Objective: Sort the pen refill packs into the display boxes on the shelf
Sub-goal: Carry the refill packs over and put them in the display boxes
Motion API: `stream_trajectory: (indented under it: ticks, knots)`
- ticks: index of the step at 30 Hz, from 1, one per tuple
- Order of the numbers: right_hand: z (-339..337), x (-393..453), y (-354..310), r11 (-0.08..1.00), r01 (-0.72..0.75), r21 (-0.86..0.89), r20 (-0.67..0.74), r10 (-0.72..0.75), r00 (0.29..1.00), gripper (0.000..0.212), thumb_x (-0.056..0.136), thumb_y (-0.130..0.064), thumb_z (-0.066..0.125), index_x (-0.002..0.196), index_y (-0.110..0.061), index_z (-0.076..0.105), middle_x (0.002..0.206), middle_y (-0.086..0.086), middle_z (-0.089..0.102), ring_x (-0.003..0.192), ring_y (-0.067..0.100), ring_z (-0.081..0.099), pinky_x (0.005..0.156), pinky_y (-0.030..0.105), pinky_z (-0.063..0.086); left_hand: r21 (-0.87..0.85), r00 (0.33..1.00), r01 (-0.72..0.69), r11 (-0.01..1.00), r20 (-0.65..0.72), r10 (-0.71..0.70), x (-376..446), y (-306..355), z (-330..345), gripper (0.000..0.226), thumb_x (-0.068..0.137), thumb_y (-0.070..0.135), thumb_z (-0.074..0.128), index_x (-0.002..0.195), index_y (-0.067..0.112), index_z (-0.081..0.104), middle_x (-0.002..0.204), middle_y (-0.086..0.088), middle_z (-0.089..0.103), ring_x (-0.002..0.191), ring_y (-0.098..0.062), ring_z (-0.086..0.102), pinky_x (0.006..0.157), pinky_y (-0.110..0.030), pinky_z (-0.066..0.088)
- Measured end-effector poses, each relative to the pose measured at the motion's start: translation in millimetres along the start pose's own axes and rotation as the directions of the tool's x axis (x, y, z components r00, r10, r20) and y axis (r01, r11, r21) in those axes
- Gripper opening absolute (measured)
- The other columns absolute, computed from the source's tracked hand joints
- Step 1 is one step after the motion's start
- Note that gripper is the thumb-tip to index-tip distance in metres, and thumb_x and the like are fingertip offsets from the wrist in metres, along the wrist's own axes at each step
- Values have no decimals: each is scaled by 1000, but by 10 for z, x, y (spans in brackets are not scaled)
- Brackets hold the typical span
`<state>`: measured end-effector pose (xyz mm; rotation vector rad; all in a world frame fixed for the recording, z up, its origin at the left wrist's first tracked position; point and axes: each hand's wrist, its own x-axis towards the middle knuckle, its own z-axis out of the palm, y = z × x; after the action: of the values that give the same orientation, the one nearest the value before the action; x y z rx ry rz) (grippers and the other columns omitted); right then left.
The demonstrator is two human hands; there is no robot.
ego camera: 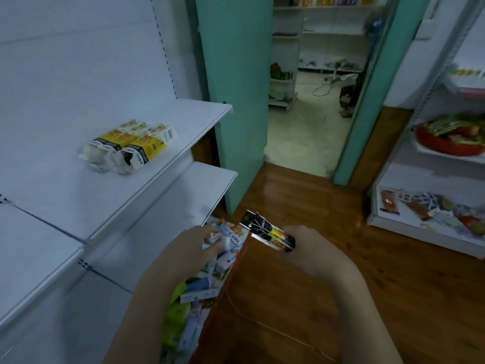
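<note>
Light, stiff, slippery refill packs (270, 233), pinched at one end by right hand (309, 245). Left hand (194, 243) fingers curled into loose packs (199, 285). Best gripped mid-length.

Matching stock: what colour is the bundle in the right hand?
Black and yellow with some red, the bundle in the right hand; head view.

Yellow-black display boxes (131, 144), seemingly; white shelf (168, 153).

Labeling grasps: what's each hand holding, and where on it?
Right hand grips the black-and-yellow refill packs at their near end. Left hand is in the box of mixed packs; its grasp cannot be told.
</note>
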<state>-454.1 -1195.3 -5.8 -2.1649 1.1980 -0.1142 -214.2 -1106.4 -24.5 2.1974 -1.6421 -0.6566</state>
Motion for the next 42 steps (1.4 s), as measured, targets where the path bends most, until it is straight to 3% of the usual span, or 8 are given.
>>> stream_trajectory:
  ticks: [10, 17, 21, 27, 31, 35, 38, 42]
  knots:
    - [-302, 1757, -456, 957, 281, 69, 37, -284, 958, 8, 89, -23, 67, 93, -27, 61, 77, -4, 65, 66, 12, 62, 57, 33, 48, -102, 912, 210, 972, -338, -233, 600, -298, -586, 29, 97, 40, 52, 126, 34, 57, 116, 13, 58, 108, -9, 53, 89, -26, 43]
    - [-413, 2840, -966, 906, 422, -20, 198, -411, 890, 15, 90, -23, 68, 86, -16, 56, 76, 4, 59, 62, 16, 56, 55, 30, 39, -137, 833, 183, 974, -505, -227, 1296, -658, -1150, 28, 97, 40, 53, 123, 33, 59, 114, 15, 60, 104, -8, 56, 86, -30, 47]
    - [-550, 3338, -1344, 879, 472, 65, 107, -476, 873, 14, 91, -25, 68, 92, -15, 57, 78, 9, 59, 60, 14, 49, 56, 29, 36, -276, 781, 107, 955, -572, -252, 1595, -835, -1452, 23, 96, 38, 54, 117, 33, 63, 105, 17, 63, 98, -2, 57, 85, -23, 47]
    - [-208, 3598, -2258, 730, 645, 226, 162, -681, 714, 6, 91, -26, 66, 95, -26, 62, 75, -8, 64, 65, 3, 58, 61, 24, 50, -659, 802, -89, 747, -492, -339, 1715, -837, -1625, 29, 86, 50, 53, 112, 38, 61, 103, 20, 67, 101, 1, 61, 89, -20, 48]
    - [132, 3639, -2760, 615, 733, 291, 261, -788, 558, 24, 88, -26, 53, 109, -23, 63, 91, -8, 70, 83, 10, 67, 74, 38, 58, -732, 562, -343, 589, -662, -495, 1818, -782, -1619, 30, 92, 33, 51, 121, 29, 55, 110, 21, 67, 112, 1, 60, 93, -19, 48]
    - [195, 3704, -2954, 577, 757, 308, 381, -803, 458, 25, 86, -8, 62, 109, -19, 63, 90, -4, 70, 80, 10, 67, 72, 32, 58, -696, 284, -377, 611, -715, -639, 1830, -814, -1635, 34, 92, 34, 52, 121, 17, 59, 113, 1, 70, 109, -15, 65, 93, -38, 52]
    - [115, 3821, -2990, 552, 723, 415, 453, -815, 362, 24, 86, -19, 72, 108, -24, 63, 93, -9, 71, 76, 2, 67, 64, 21, 54, -642, 129, -429, 636, -740, -660, 1813, -843, -1680, 21, 99, 28, 51, 111, 18, 64, 107, -3, 73, 96, -30, 68, 78, -49, 52]
    - [24, 4146, -2893, 568, 733, 373, 524, -781, 339, 49, 79, -44, 79, 121, -44, 54, 115, -26, 58, 105, -12, 53, 84, 19, 47, -466, -124, -683, 562, -684, -719, 1609, -917, -1767, 11, 100, 19, 43, 99, 19, 54, 86, -3, 65, 81, -24, 67, 83, -46, 55]
